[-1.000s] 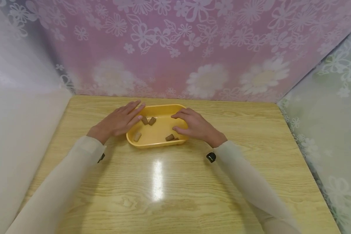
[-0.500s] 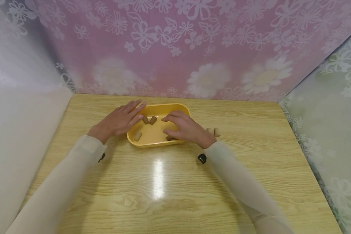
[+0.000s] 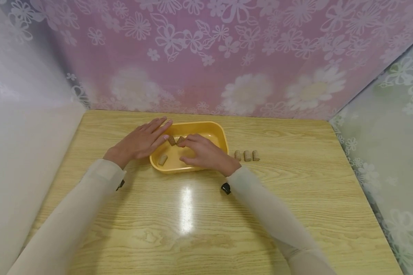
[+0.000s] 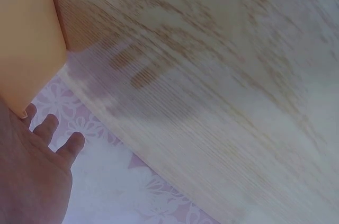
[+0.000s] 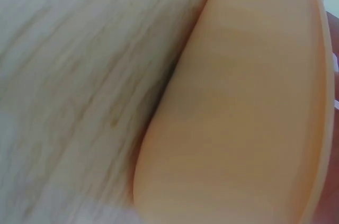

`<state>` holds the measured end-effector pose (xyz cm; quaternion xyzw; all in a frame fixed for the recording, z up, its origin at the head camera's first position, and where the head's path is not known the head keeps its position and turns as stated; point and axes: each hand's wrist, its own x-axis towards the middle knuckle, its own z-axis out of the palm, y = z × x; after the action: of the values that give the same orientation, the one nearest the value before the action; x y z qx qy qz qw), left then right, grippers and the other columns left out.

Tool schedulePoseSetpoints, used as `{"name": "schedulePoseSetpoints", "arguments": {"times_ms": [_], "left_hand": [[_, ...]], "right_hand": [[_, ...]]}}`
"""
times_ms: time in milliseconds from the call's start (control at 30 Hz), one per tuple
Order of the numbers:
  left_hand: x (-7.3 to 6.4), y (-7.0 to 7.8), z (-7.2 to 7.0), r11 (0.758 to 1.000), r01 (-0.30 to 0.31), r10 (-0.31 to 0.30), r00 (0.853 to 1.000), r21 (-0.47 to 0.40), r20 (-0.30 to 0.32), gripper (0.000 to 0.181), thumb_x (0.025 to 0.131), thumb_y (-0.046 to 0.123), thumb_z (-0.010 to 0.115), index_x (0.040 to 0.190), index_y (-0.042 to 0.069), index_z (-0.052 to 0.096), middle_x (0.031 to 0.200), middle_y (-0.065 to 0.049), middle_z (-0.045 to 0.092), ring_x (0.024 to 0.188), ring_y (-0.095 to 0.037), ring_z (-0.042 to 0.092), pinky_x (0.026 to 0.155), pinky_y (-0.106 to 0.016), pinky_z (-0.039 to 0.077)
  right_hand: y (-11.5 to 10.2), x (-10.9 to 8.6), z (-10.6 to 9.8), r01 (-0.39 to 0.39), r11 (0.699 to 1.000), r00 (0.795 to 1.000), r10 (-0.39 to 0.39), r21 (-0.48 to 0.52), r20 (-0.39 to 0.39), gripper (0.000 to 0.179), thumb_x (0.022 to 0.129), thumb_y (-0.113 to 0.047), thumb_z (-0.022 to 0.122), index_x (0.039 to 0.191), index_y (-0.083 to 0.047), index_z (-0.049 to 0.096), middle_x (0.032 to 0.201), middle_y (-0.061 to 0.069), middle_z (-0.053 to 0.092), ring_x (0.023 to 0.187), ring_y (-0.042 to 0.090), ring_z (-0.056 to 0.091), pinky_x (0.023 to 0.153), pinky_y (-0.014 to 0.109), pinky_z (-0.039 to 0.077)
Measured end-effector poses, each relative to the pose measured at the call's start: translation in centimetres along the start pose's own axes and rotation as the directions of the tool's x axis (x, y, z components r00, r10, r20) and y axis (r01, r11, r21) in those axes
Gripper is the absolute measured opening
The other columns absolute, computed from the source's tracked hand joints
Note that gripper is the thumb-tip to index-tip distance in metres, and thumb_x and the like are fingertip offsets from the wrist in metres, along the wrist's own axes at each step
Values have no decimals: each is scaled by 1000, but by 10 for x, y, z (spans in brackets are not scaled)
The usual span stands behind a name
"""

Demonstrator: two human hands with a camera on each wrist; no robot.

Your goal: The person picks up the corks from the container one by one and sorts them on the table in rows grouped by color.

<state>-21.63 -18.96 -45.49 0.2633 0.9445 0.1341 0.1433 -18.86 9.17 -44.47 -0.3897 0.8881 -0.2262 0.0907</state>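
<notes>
A yellow tray (image 3: pixel 220 141) stands on the table with corks inside. My left hand (image 3: pixel 139 143) rests at its left end, fingers extended over the rim. My right hand (image 3: pixel 206 152) hovers over the middle of the tray, thumb and fingers spread apart with nothing between them. Its fingertips come right by a brown cork (image 3: pixel 181 139); a second brown cork (image 3: pixel 172 140) lies close to that one. Towards the front left of the tray is a paler cork (image 3: pixel 163 160). The right hand hides the tray's front right part. In the right wrist view the tray's outer wall (image 5: pixel 228 102) fills much of the picture.
To the right of the tray, three corks stand in a row on the wooden table (image 3: pixel 296 172), among them a middle cork (image 3: pixel 247 156). A pink flowered curtain (image 3: pixel 199 57) hangs along the back edge, with pale sheets at both sides.
My right hand has moved left across the tray from its right end, now covering brown corks near the front right. The row of corks on the table has come into sight. The left hand stays put.
</notes>
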Motion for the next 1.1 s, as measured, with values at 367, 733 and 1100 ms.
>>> {"name": "schedulePoseSetpoints", "arguments": {"times_ms": [367,733,1100], "left_hand": [[1,-2,2,1000,-8,8,1000,14,-6,66,119,55,22,178,32,-1,186,-6,1,172,-37,6,136,-66,11],[0,-2,0,1000,-6,6,1000,27,10,67,119,55,20,177,32,-3,186,-5,-1,172,-36,4,137,-65,10],[2,-3,2,1000,-10,10,1000,11,-1,71,117,61,18,178,30,1,186,-6,1,172,-36,6,137,-65,11]], "right_hand": [[-8,14,14,54,998,998,-53,-31,13,44,107,-30,74,142,-4,71,137,7,69,128,24,64,114,39,53],[-17,34,20,64,996,996,-60,-55,72,45,107,-29,74,146,-7,68,153,8,64,149,29,54,132,43,38],[-15,49,28,87,996,988,-85,-14,128,38,108,-24,73,145,-15,71,149,-2,70,145,25,57,130,46,38]]}}
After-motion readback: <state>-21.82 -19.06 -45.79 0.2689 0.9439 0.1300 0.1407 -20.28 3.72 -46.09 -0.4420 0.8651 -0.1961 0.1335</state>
